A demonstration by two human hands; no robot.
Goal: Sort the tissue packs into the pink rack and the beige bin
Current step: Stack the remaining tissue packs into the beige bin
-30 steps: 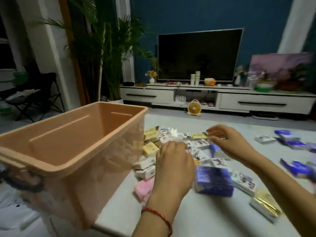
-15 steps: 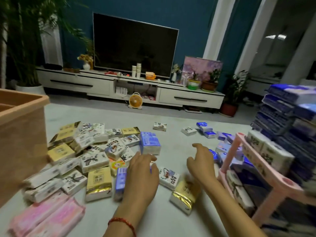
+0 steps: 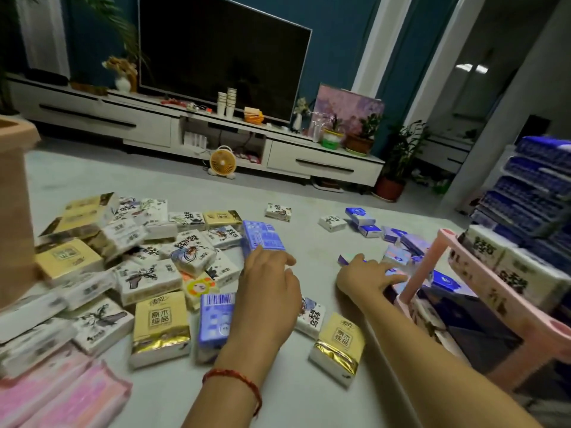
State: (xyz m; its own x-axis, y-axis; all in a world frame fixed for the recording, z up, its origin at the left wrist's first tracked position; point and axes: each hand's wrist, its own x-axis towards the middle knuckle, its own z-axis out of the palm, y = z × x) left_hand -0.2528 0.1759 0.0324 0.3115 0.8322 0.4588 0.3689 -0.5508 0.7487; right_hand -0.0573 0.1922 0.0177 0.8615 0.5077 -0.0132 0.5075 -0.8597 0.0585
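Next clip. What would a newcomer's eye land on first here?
The sprawl of tissue packs covering the left half of the table, white, gold and blue jumbled together. At the right edge, a pink rack stacked high with blue packs. Between them, the left hand and right hand reach into the packs.

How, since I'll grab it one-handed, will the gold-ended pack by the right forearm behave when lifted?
Probably soft and squashy: the gold-ended pack looks plump and film-wrapped. Likely light for its size. The glossy foil end may be slippery; lying flat, it should slide, not roll.
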